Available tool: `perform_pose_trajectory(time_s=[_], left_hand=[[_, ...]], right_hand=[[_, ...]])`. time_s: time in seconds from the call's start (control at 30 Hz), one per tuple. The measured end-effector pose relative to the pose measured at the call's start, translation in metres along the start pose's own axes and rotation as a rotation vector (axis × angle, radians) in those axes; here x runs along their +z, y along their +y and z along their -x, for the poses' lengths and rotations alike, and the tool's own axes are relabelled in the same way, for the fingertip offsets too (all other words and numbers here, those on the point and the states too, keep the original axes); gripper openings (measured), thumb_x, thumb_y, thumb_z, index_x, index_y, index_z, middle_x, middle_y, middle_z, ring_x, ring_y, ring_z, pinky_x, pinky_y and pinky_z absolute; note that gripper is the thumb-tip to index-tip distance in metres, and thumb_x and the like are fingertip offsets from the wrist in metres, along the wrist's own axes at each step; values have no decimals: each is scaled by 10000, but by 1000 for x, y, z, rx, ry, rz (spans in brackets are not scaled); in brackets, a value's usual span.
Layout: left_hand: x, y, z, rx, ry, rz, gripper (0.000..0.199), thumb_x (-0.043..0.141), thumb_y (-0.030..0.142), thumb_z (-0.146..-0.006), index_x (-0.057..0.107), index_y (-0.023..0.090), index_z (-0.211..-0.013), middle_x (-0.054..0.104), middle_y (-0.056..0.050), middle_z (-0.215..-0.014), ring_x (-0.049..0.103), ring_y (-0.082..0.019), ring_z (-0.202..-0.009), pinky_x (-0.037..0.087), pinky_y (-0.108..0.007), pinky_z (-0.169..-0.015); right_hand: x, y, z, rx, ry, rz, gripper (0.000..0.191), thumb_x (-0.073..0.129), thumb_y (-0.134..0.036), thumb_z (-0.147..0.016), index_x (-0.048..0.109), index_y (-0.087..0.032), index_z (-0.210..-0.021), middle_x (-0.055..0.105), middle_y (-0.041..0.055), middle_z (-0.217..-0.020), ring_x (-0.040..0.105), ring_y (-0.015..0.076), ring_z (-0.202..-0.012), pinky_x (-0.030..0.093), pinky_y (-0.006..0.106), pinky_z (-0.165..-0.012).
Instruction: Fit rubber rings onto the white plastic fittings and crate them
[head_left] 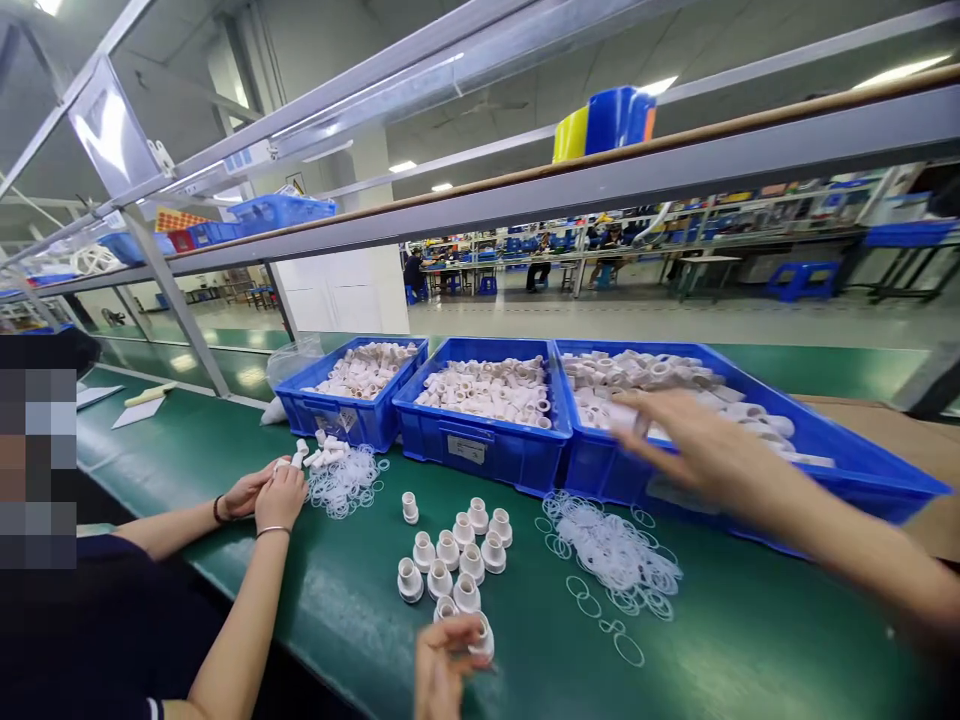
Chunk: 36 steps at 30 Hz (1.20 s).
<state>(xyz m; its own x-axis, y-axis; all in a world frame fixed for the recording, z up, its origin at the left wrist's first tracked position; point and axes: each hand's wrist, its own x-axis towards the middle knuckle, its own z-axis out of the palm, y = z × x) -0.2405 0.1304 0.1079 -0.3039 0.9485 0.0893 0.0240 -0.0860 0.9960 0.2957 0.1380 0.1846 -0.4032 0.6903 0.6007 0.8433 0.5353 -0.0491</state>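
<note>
Low at the front edge of the green bench is my left hand [444, 665], slightly blurred. Its bent fingers and thumb are apart, right in front of a white plastic fitting [482, 640] that stands upright and is partly hidden. Several similar fittings [448, 550] stand in a cluster just beyond. My right hand [694, 450] reaches over the right blue bin [814, 400], smeared by motion. Its thumb and fingers are stretched forward and look apart, close to white plastic rings [765, 425]. Whether a small pale piece at the fingertips is held is unclear. Below lies a heap of clear thin rings [611, 550].
Two more blue bins [480, 440] [337, 415] of small white parts stand to the left. A co-worker's hands [274, 490] work beside another ring pile [346, 480]. A shelf rail [480, 200] crosses above, carrying tape rolls [619, 120]. Cardboard [855, 430] lies at right.
</note>
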Motion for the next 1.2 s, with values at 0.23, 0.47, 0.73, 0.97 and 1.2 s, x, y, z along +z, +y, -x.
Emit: perform_pose_trajectory(time_s=[0.23,0.47,0.73,0.97,1.2], left_hand=[[-13,-45,-43,66,-16,-286,296,556,444,-869,610,254,-648,692,-73,-1180,94,-334,-1520,131,-554,-1235],[48,-58,0,17,-183,-341,436,466,559,-897,666,236,-682,688,-100,-1201,210,-335,-1495,174,-562,-1217],[155,-98,86,-279,-464,92,661,242,669,-933,596,251,-1302,536,-42,-1461,406,-256,-1407,255,-423,-1218],[180,-86,34,-239,-723,138,618,285,595,-962,594,187,-1308,596,-56,-1401,456,-247,-1376,279,-382,-1184],[226,-67,37,-274,-805,71,604,210,473,-980,691,135,-1119,749,-12,-1100,593,-258,-1176,372,-394,-1042]], right_hand=[[44,-20,0,-74,-311,-175,448,428,-533,-978,609,-233,-1257,601,134,-1260,596,304,-1125,508,488,-977],[101,-86,22,-149,-718,-426,391,500,-470,-966,593,-267,-1286,492,133,-1420,546,319,-1231,483,492,-1002],[136,-79,25,-215,-702,-288,230,457,-315,-989,639,-199,-1067,586,133,-1186,652,249,-927,551,394,-770],[106,-70,53,-138,-585,-252,277,399,-343,-1033,640,-207,-1029,595,91,-1074,627,204,-819,498,329,-691],[-8,-46,158,255,-506,-243,334,368,-438,-1048,633,-240,-1000,586,39,-973,596,180,-804,455,299,-709]])
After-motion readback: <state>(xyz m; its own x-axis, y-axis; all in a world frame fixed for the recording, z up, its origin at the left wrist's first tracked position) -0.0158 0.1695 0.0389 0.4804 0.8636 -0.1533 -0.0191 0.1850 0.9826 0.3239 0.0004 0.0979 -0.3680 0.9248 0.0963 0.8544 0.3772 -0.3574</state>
